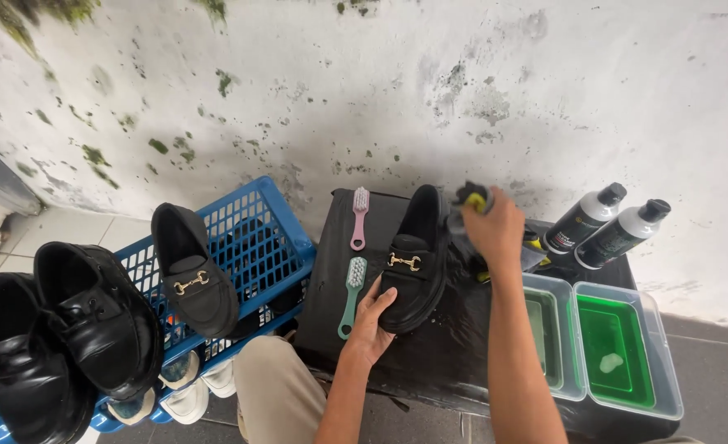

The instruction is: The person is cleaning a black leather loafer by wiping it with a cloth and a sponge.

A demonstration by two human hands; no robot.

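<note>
Two bare hands work over a low black surface (pixel 339 271) set against a stained white wall (pixel 380 90). Left hand (pixel 370 322) lies on the near toe end of a black loafer (pixel 416 261) with a gold buckle, fingers spread against its side, grip loose, steadying rather than clasping. Loafer sits flat in the middle of the surface, toe toward the person. Right hand (pixel 493 226) is raised just right of the loafer's heel end, grip closed on a small dark item with yellow (pixel 471 201); cannot tell exactly what it is.

Left of the loafer lie a pink brush (pixel 360 217) and a teal brush (pixel 352 294), end to end, apart from the shoe. Right of the hands, two clear tubs: nearer tub (pixel 545 333) with dark greenish liquid, far tub (pixel 627 349) with bright green liquid and a pale lump. Behind them two dark bottles (pixel 607 226) lean side by side.

On the left, a blue basket (pixel 257 238) carries the matching loafer (pixel 193 271) on top, plus two black lace-up shoes (pixel 60 337). White shoes (pixel 179 395) show underneath. Person's knee in tan trousers (pixel 269 390) is at bottom centre.
</note>
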